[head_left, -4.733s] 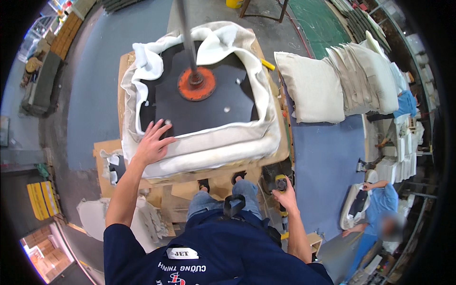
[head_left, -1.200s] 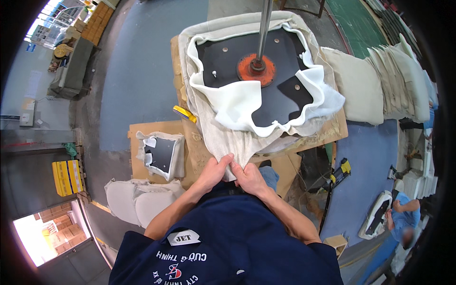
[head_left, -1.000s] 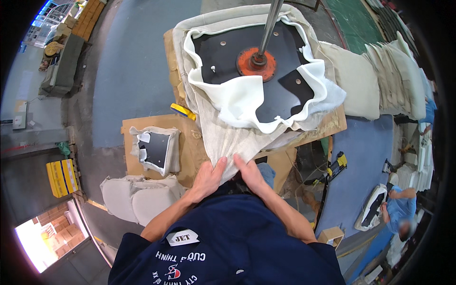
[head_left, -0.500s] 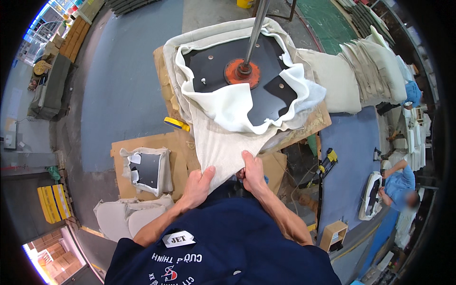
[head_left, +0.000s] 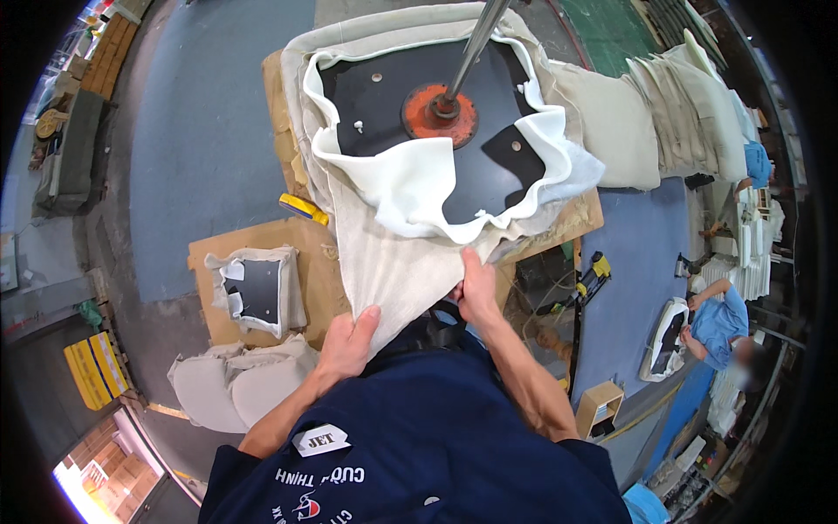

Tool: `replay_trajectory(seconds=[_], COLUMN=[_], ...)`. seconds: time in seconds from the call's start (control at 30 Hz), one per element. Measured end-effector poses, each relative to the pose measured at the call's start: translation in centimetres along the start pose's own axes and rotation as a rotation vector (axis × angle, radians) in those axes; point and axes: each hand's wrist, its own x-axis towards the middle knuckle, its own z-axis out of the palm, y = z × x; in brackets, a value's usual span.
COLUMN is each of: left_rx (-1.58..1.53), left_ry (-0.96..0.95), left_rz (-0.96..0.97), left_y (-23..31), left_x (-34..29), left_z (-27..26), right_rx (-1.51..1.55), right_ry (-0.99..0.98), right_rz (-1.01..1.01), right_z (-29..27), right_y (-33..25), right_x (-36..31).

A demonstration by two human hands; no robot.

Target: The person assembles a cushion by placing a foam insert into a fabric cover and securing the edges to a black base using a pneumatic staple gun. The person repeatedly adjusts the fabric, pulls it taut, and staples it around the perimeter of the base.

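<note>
Beige cover fabric [head_left: 393,275] is stretched toward me between both hands. My left hand [head_left: 349,339] is closed on its lower left edge, thumb on top. Higher up on the right edge, my right hand [head_left: 476,286] grips the same fabric near the white padding. The fabric belongs to a large cushion [head_left: 393,28] with a black base board [head_left: 375,109] facing up. Wavy white padding [head_left: 393,188] stands around the board. A metal rod [head_left: 476,52] with a round orange plate [head_left: 419,109] presses on the board's middle.
A yellow-handled tool [head_left: 303,208] lies left of the cushion. A smaller cushion [head_left: 262,291] sits on cardboard [head_left: 323,279], with beige cushions [head_left: 244,389] nearer me. Stacked beige cushions [head_left: 672,122] stand right, beyond a yellow-black staple gun [head_left: 595,275]. A co-worker [head_left: 723,323] handles another cushion [head_left: 668,341].
My hands have moved farther apart along the fabric, the left lower and the right higher. The fabric spreads wider between them. The whole view has shifted slightly.
</note>
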Motion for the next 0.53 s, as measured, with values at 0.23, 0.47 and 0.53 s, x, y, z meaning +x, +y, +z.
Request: replay_trajectory(seconds=[0.23, 0.47, 0.53], left_rx=[-0.152, -0.5, -0.681], left_ry=[0.053, 0.224, 0.313], left_rz=[-0.162, -0.205, -0.209], left_y=[0.3, 2.4, 0.9], left_x=[0.7, 2.6, 3.2], left_z=[-0.7, -3.3, -4.2], right_rx=[-0.24, -0.64, -0.67], right_ry=[-0.135, -0.257, -0.137], right_rz=[0.08, 0.087, -0.016], right_z=[-2.1, -10.5, -13.8], right_y=[-1.7, -10.5, -12.4], right_x=[0.2, 4.2, 6.0])
